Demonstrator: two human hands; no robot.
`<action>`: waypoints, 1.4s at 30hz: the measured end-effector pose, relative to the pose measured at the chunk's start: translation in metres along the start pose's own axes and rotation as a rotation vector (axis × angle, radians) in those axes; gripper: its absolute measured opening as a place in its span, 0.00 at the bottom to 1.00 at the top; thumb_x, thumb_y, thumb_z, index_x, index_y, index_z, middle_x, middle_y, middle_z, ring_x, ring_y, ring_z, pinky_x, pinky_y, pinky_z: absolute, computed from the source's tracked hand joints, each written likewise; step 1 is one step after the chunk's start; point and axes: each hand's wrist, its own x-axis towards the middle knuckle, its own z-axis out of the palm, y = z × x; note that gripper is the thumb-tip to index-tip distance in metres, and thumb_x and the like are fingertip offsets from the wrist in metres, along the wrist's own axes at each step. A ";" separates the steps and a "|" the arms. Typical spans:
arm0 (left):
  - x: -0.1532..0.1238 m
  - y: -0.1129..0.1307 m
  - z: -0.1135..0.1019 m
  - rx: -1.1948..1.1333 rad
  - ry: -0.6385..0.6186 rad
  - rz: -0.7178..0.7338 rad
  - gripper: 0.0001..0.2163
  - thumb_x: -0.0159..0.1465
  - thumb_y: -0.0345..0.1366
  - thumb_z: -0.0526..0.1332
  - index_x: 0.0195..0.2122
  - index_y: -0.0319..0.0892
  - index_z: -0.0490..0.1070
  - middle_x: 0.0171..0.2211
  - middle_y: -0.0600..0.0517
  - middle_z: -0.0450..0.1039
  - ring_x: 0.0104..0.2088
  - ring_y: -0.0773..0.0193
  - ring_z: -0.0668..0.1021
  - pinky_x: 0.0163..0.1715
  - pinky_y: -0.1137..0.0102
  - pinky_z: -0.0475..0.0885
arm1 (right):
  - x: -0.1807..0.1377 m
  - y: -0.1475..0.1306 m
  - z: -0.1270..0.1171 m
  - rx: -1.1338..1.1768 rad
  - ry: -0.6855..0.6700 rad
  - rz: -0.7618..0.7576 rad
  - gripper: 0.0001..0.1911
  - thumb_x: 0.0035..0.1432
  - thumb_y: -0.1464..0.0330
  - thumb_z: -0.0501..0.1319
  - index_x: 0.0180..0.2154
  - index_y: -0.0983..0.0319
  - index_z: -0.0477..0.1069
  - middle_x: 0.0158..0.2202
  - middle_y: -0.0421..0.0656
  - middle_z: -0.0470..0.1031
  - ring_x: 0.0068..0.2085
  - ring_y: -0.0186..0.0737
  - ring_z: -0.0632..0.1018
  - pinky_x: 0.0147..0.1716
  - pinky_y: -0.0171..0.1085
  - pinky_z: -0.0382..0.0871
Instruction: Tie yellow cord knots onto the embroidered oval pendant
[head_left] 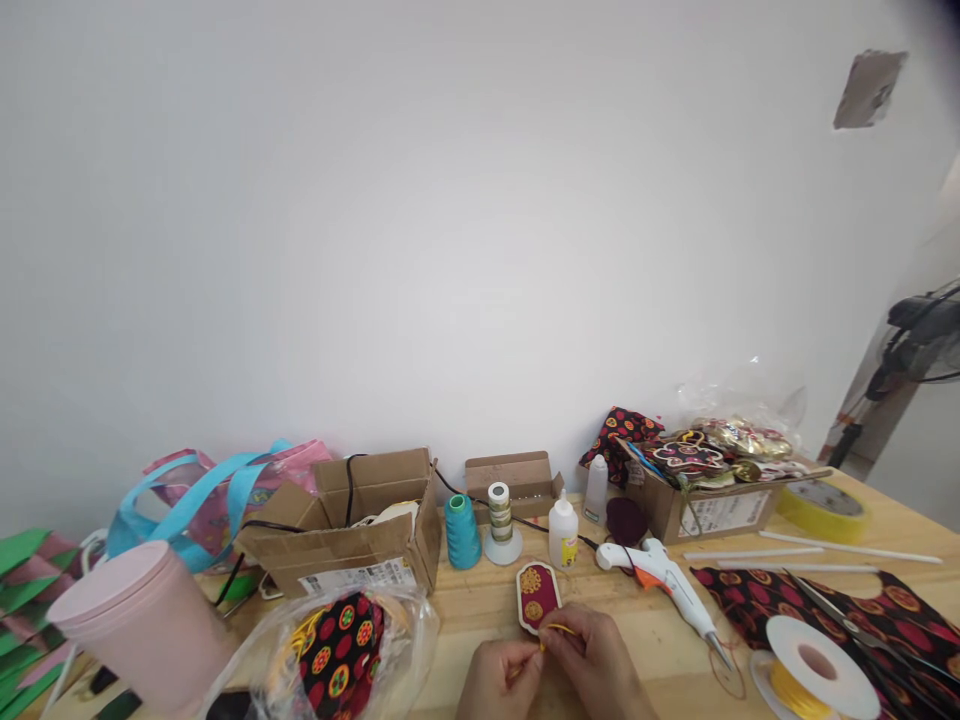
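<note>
My left hand and my right hand meet at the bottom middle of the wooden table. Both are closed in a pinch on a thin yellow cord that loops between their fingertips. Just beyond the fingers lies a small dark-red fabric piece with gold flower prints and a pale edge; the cord runs along its near end. A white hot glue gun lies to the right of my right hand.
Pink cup and plastic bag of patterned fabric at left. Open cardboard boxes, a teal thread spool, glue bottles, a box of ornaments, yellow tape, a yellow cord reel and patterned cloth.
</note>
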 end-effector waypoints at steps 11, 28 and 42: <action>-0.002 -0.003 0.001 -0.045 0.064 -0.003 0.17 0.53 0.44 0.50 0.26 0.35 0.71 0.20 0.51 0.68 0.22 0.66 0.67 0.21 0.76 0.61 | 0.003 -0.009 0.001 0.243 -0.030 0.105 0.12 0.43 0.61 0.58 0.21 0.64 0.71 0.21 0.41 0.71 0.26 0.39 0.71 0.24 0.32 0.63; -0.004 0.005 -0.003 -0.087 0.021 -0.020 0.15 0.53 0.41 0.52 0.29 0.34 0.72 0.25 0.47 0.74 0.27 0.61 0.73 0.26 0.72 0.66 | 0.003 -0.007 0.002 0.250 -0.045 0.092 0.12 0.44 0.62 0.57 0.22 0.64 0.71 0.21 0.41 0.72 0.26 0.38 0.71 0.25 0.32 0.63; -0.006 0.012 -0.007 -0.190 0.074 -0.068 0.14 0.53 0.40 0.54 0.29 0.34 0.73 0.24 0.48 0.74 0.29 0.58 0.74 0.29 0.69 0.67 | 0.001 -0.008 -0.005 -0.272 -0.159 -0.168 0.10 0.51 0.67 0.52 0.27 0.58 0.72 0.26 0.39 0.72 0.28 0.36 0.71 0.26 0.29 0.59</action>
